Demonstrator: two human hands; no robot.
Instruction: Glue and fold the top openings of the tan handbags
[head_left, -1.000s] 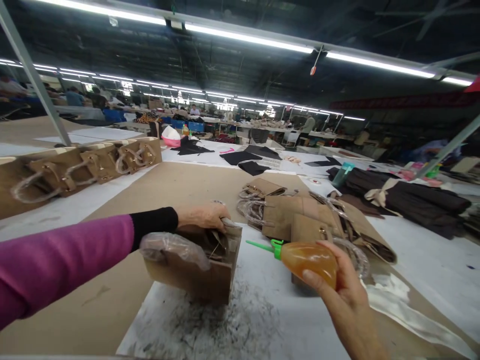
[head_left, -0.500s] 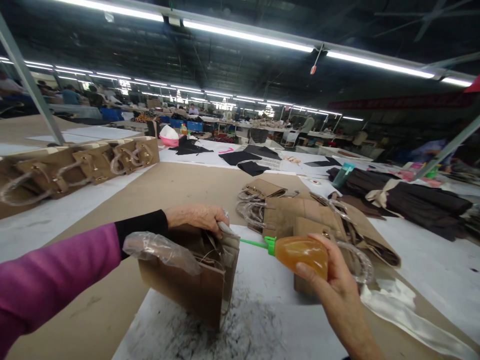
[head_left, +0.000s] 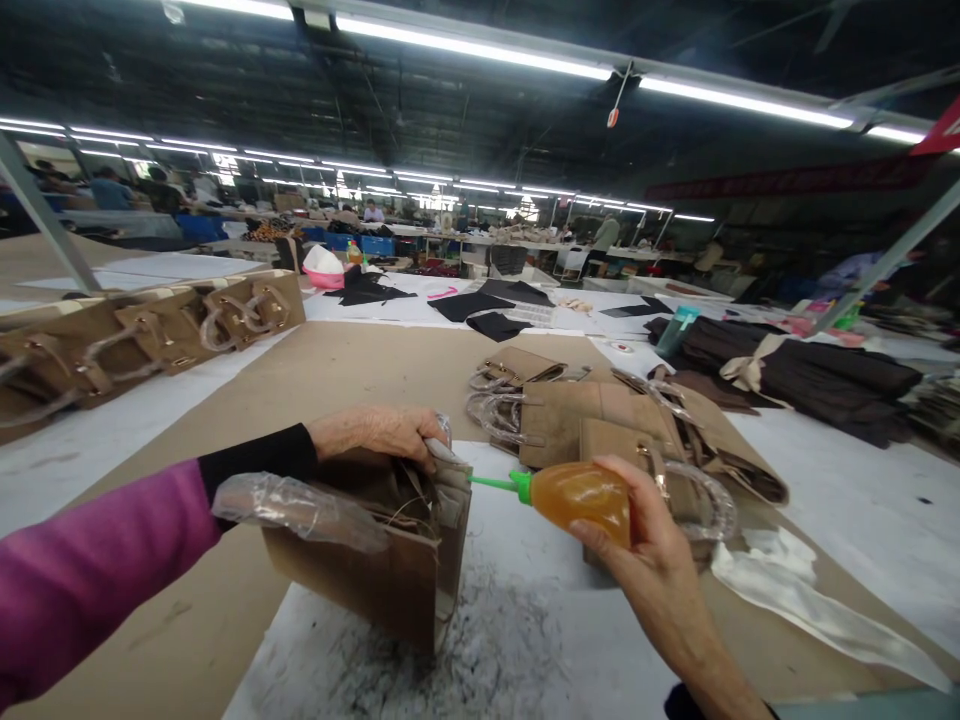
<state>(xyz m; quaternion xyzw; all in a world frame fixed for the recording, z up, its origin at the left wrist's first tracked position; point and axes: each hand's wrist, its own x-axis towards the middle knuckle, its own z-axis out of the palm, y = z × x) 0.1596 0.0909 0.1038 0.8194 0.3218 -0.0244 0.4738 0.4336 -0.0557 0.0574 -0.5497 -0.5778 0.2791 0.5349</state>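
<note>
A brown handbag stands open on the stained white sheet, its near handle wrapped in clear plastic. My left hand reaches over the bag and grips its far upper edge near the side fold. My right hand is wrapped round a squeeze bottle of amber liquid, held on its side. The bottle's thin green nozzle points left, and its tip is at the upper edge of the bag's side panel; whether it touches cannot be made out.
More brown handbags lie piled beyond the bottle. A row of upright bags stands at left. A white cloth lies at right, near dark bundled fabric. Black pieces and a pink bowl sit farther back.
The view has shifted slightly, so the bag, bottle and both hands appear a little farther left. Both holds are the same, and the nozzle tip stays at the bag's side edge.
</note>
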